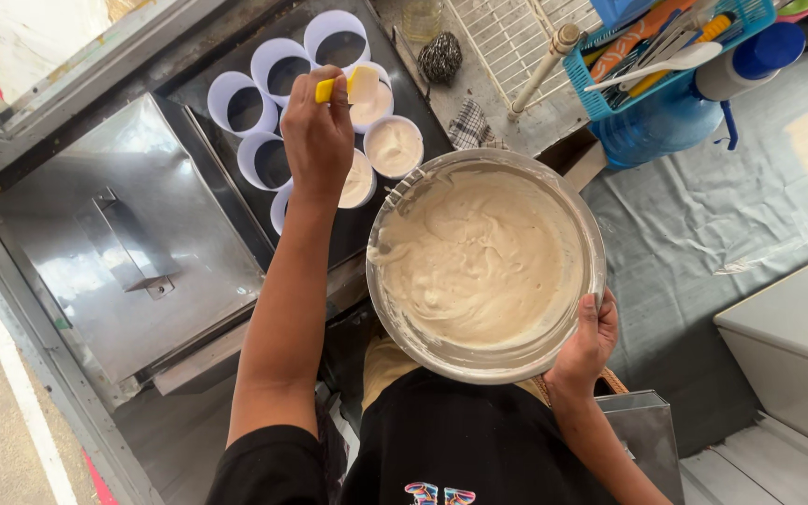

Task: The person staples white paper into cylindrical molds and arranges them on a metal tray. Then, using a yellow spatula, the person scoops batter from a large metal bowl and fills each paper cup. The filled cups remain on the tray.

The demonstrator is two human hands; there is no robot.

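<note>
A dark flat griddle (381,234) sits in a street-side cart, with a steel lidded box (133,252) to its left and grey sheeting over the counter on the right. On the griddle stand round white ring moulds (278,65): those furthest from the big steel bowl (591,252) show bare black bottoms, while the three or so nearest its rim already hold pale batter (395,147).

The bowl, wide and nearly full of creamy batter (483,262), is held over the griddle's near edge. The right hand (589,339) grips its near rim, thumb hooked inside and fingers hidden underneath. The left hand (318,131) is closed around a yellow-handled spatula (348,86), whose pale blade hovers over a filled mould just beyond the bowl.

The step in hand looks like portioning batter into the moulds, roughly half done. The next move probably calls for dipping the spatula back into the bowl, lifting a scoop and carrying it to an empty ring further from the bowl without dripping on the hot plate between.

Beyond the bowl lie a wire rack (516,37), a scouring ball (440,56) and a blue basket of utensils (666,56).
</note>
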